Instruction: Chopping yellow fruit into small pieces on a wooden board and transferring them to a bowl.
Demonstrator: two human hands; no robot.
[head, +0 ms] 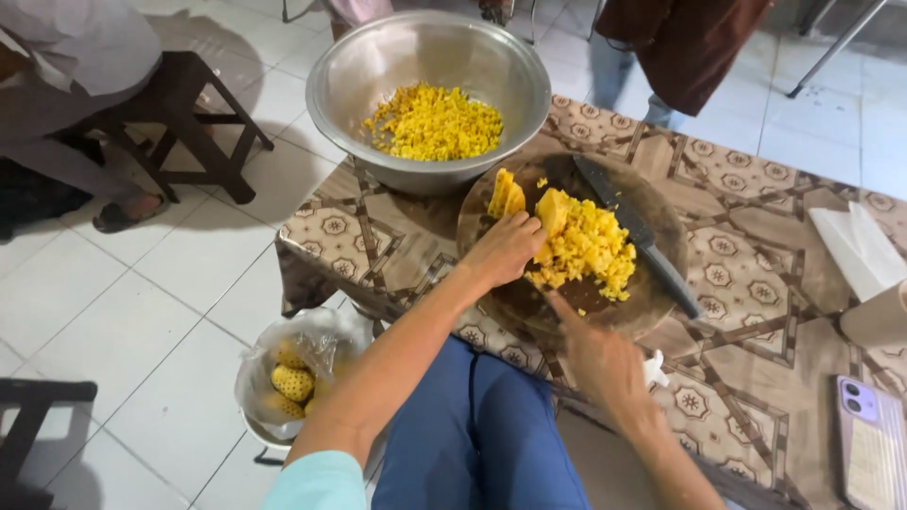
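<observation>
A round dark wooden cutting board (652,297) lies on the patterned table. On it sits a heap of chopped yellow fruit (590,250), with larger yellow pieces (505,194) at its left. My left hand (505,250) rests on the board, its fingers touching a chunk at the heap's left edge. Just below the heap my right hand (595,354) points a finger at the fruit and holds nothing. A dark-handled knife (638,231) lies loose on the board, right of the heap.
A big metal bowl (340,104) holding chopped yellow fruit stands behind the board. A bucket lined with a plastic bag (293,378) holds peeled whole fruit on the floor. A phone (869,444) and white paper (855,246) lie at the right. Other people stand and sit nearby.
</observation>
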